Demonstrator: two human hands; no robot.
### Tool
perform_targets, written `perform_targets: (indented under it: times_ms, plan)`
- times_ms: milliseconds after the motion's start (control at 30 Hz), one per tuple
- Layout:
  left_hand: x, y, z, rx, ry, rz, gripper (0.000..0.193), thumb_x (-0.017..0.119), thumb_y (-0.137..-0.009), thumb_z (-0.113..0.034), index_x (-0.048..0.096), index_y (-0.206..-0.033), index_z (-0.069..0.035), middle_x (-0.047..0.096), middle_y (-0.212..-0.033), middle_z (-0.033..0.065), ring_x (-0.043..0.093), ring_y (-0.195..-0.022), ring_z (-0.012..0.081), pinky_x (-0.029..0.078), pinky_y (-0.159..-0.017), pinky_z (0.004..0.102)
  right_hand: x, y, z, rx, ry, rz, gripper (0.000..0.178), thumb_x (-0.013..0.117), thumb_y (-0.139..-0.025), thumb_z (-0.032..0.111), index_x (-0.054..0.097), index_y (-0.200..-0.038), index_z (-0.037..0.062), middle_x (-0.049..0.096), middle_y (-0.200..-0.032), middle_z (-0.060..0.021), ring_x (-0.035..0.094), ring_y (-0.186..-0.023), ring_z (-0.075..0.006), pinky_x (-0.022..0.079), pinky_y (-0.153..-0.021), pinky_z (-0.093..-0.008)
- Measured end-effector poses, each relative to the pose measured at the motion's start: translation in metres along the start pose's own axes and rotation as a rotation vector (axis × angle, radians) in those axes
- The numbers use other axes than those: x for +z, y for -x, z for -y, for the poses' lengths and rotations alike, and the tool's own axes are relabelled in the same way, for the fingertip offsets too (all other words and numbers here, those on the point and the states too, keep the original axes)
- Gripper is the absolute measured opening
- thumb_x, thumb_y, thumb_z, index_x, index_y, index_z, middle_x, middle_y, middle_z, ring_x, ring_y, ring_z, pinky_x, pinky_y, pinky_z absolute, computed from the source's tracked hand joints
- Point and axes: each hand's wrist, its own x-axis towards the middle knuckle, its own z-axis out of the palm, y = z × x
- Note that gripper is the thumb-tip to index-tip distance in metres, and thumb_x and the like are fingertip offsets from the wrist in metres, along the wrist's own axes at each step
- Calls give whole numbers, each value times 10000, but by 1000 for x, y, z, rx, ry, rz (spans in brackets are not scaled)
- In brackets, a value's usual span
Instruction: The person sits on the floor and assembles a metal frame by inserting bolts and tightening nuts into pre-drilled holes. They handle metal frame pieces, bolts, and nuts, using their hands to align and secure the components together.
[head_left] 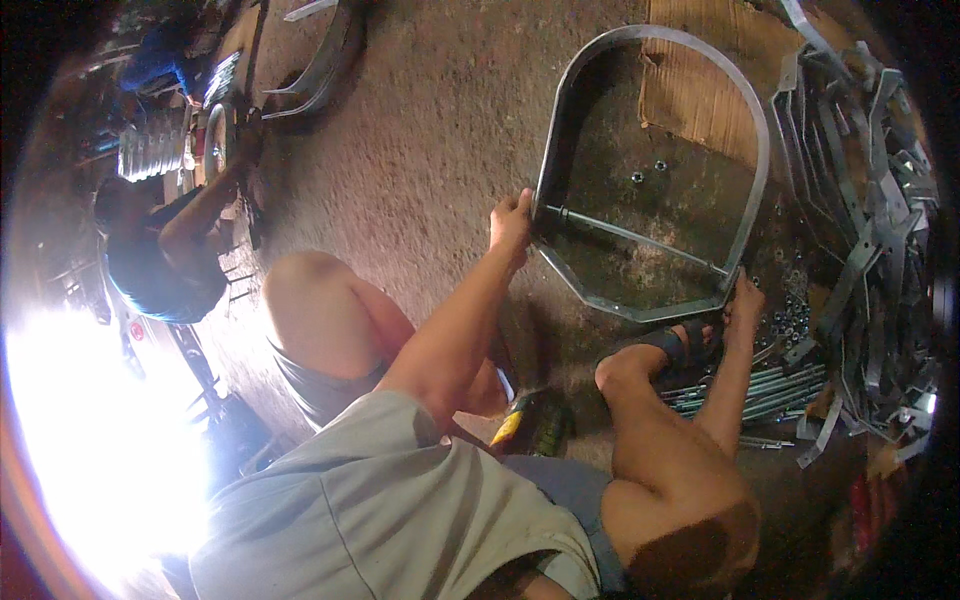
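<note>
A large grey metal pipe hanger made of bent flat strip is in front of me, its round end away from me and its angled end nearer. A thin cross rod spans it from side to side. My left hand is closed on the left side, by the rod's left end. At the lower right, my right hand pinches the strip by the rod's other end; whether a nut is between those fingers is too small to tell. Two loose nuts lie on the floor within the hanger's outline.
Bent metal strips are heaped at the right. Below them are scattered nuts and a bundle of long rods. Flattened cardboard lies at the back. Curved strips rest at the upper left, near another person at work.
</note>
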Motion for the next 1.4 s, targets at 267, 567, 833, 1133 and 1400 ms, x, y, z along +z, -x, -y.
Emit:
perform_targets:
  times_ms: [267,567,833,1133,1400]
  plan:
    - [-32,-24,29,183,60,-91,297,522,-867,-57,616,-1144,-9,628,-940,90,598,-751,162,491,-618,296,-4,11,-29,-182,-468,-63,185,626,-937,131,647,-1076,10,577,-816,-22,519,-621,-106,400,-526,-271]
    - [-30,-20,13,358,18,-49,337,608,-811,54,589,-1147,46,633,-1035,126,653,-880,203,578,-756,308,3,10,-25,-227,-420,-144,345,643,-906,44,562,-1239,5,648,-1061,-76,605,-851,-162,469,-689,-304]
    - [-25,-20,15,345,-63,-209,217,657,-835,-19,694,-1045,23,715,-928,130,679,-773,174,564,-700,304,10,22,-20,-281,-481,-211,255,679,-884,64,632,-1128,4,664,-1042,-75,626,-898,-187,512,-772,-318]
    - [-12,-4,14,442,-254,-221,286,685,-825,-38,672,-1084,84,712,-986,150,684,-862,217,560,-781,315,9,30,-12,-245,-426,-305,238,665,-882,73,651,-1116,34,685,-984,-80,637,-842,-190,510,-765,-339]
    - [-15,-19,26,491,-194,-115,283,639,-875,5,633,-1148,79,669,-1112,166,656,-936,228,529,-813,329,6,24,-20,-212,-585,-260,202,615,-907,14,623,-1108,-2,684,-975,-99,659,-824,-170,546,-743,-299]
